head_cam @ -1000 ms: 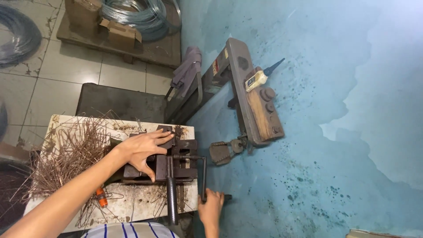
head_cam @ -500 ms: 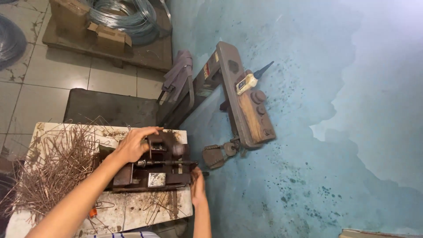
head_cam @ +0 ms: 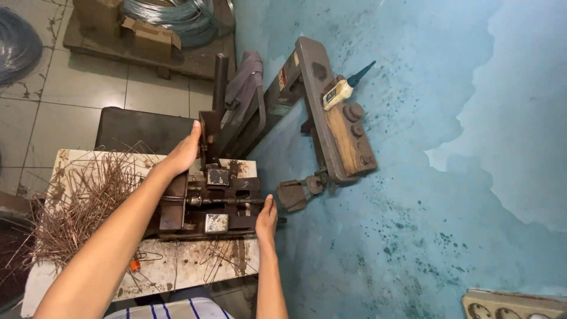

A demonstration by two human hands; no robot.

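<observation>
A dark, rusty hand-operated wire-bending machine (head_cam: 207, 207) sits on a worn white bench top (head_cam: 177, 266). My left hand (head_cam: 184, 150) is closed on the base of the machine's long lever (head_cam: 220, 82), which stands pointing away from me. My right hand (head_cam: 267, 217) lies with its fingers together against the machine's right end, where a thin horizontal rod (head_cam: 236, 201) runs out. Whether this hand grips anything is hidden.
A heap of bent rusty wires (head_cam: 82, 195) covers the bench's left side. A metal frame with a wooden plank (head_cam: 342, 130) and a small oil bottle (head_cam: 345, 88) leans at the blue wall. Wire coils (head_cam: 171, 15), a cardboard box (head_cam: 150, 38) and a socket strip (head_cam: 514, 304) lie around.
The lever has swung from pointing toward me to pointing away, with my left hand following it. My right hand has moved up from below the bench edge to the machine's right end.
</observation>
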